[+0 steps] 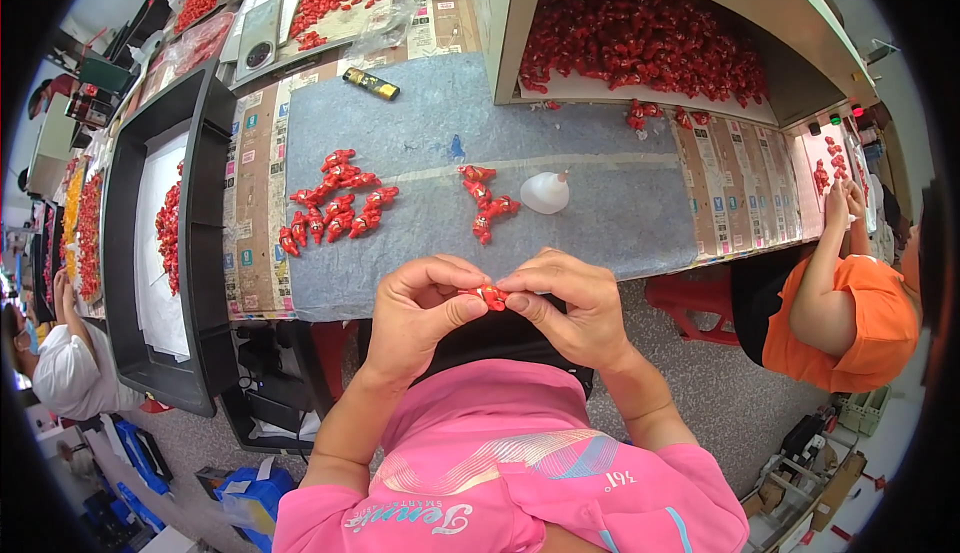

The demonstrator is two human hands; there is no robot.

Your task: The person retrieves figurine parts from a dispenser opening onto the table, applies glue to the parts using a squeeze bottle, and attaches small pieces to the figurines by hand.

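A small red figurine (488,297) is pinched between my two hands, just off the table's near edge. My left hand (425,303) grips its left side with thumb and forefinger. On the other side the fingertips of my right hand (570,303) close on it too. Ahead on the blue-grey cloth (400,173) lies a short column of similar red figurines (485,203). A larger cluster of red figurines (335,201) is to its left. Right of the column sits a white squeeze bottle (546,193) with a thin tip.
A metal box (510,33) at the back right holds a heap of red figurines. A black lighter-like cylinder (371,83) lies at the cloth's far side. At left stands a black tray (125,223) with paper and red pieces. A person in orange (850,323) works at right.
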